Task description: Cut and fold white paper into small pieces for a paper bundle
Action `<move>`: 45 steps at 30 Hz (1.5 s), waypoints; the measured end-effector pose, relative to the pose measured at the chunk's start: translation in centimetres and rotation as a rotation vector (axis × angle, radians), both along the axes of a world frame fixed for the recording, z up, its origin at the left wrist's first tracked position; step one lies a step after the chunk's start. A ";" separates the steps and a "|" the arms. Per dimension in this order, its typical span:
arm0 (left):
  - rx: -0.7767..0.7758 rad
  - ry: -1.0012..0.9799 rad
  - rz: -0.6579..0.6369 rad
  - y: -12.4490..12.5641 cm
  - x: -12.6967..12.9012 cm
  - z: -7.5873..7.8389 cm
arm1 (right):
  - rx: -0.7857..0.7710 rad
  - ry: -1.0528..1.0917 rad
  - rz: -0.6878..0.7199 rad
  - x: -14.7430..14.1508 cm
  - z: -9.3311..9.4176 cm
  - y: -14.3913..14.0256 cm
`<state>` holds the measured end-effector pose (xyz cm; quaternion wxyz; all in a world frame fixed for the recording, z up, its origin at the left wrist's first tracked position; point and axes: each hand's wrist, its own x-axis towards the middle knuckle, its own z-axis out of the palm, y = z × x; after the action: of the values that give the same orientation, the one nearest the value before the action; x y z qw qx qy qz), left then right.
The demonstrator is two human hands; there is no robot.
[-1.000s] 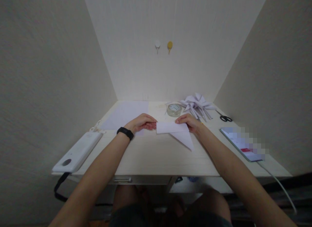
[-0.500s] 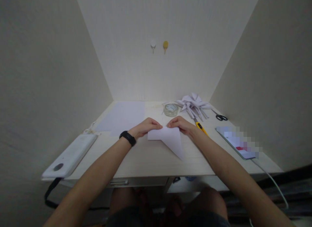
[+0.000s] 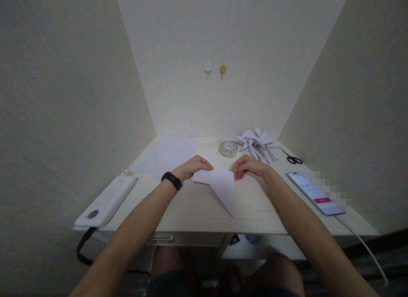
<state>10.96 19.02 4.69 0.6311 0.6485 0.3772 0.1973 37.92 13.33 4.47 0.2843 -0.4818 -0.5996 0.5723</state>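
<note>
A folded sheet of white paper (image 3: 219,184) lies between my hands, with a straight upper edge and a long point toward the desk's front. My left hand (image 3: 196,164) grips its upper left edge, thumb on top and fingers behind. At the upper right corner, my right hand (image 3: 247,166) has its fingers curled and pinched at the paper's edge. Beyond the hands stands a roll of clear tape (image 3: 228,149). Behind my right hand is a pile of folded white paper pieces (image 3: 258,141).
Flat white paper (image 3: 168,152) lies at the back left. A white device (image 3: 106,199) rests near the left edge. On the right are black-handled scissors (image 3: 293,160) and a phone (image 3: 314,194) with a cable. Walls enclose the desk on three sides.
My right hand has slid right along the paper's upper edge to its corner. The left hand keeps its hold, and the paper has turned slightly. The camera view has shifted.
</note>
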 end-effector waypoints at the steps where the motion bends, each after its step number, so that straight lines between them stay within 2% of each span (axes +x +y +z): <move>1: 0.013 -0.012 0.012 0.1 -0.1 0.1 | 0.015 0.007 -0.041 0.2 0.3 -0.3; 5: 0.091 -0.080 0.129 0.2 0.2 0.3 | 0.100 0.132 -0.324 -0.6 0.3 -1.7; 8: 0.118 -0.132 0.219 -0.6 0.9 0.3 | 0.123 0.158 -0.416 -2.4 -0.7 -2.4; 11: 0.120 -0.143 0.229 -2.3 1.1 0.3 | 0.176 0.160 -0.507 -3.7 -1.7 -2.7; 14: 0.140 -0.126 0.217 -4.3 0.6 0.6 | 0.188 0.180 -0.503 -4.3 -2.0 -2.9; 18: 0.144 -0.093 0.205 -6.6 -0.1 1.1 | 0.173 0.187 -0.488 -4.5 -1.3 -3.4; 25: -0.073 -0.097 0.196 -9.8 -3.1 0.7 | 0.149 0.112 -0.430 -3.1 0.4 -4.2; 28: -0.081 -0.040 0.179 -11.0 -5.3 0.2 | 0.146 0.064 -0.377 -2.1 0.7 -4.3; 31: 0.082 0.017 0.231 -11.8 -6.5 -0.1 | 0.119 0.004 -0.285 -1.8 0.5 -4.1; 33: 0.321 0.058 0.233 -12.3 -6.3 -0.1 | 0.100 -0.040 -0.218 -2.0 0.2 -3.8; 36: 0.763 0.158 0.063 -13.4 -4.9 -0.2 | 0.090 -0.106 -0.141 -2.9 -0.3 -3.2; 38: 0.941 0.248 -0.074 -14.2 -3.6 -0.5 | 0.105 -0.150 -0.108 -3.5 -0.4 -2.7; 41: 1.087 0.370 -0.150 -15.0 -1.8 -1.6 | 0.162 -0.217 -0.097 -4.4 -0.4 -1.8; 45: 1.182 0.431 -0.102 -15.4 -0.3 -3.1 | 0.285 -0.304 -0.168 -5.4 -0.2 -0.9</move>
<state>10.62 3.65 1.58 0.0844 0.9300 0.2917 0.2070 32.50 12.42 4.28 0.3025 -0.5659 -0.6680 0.3768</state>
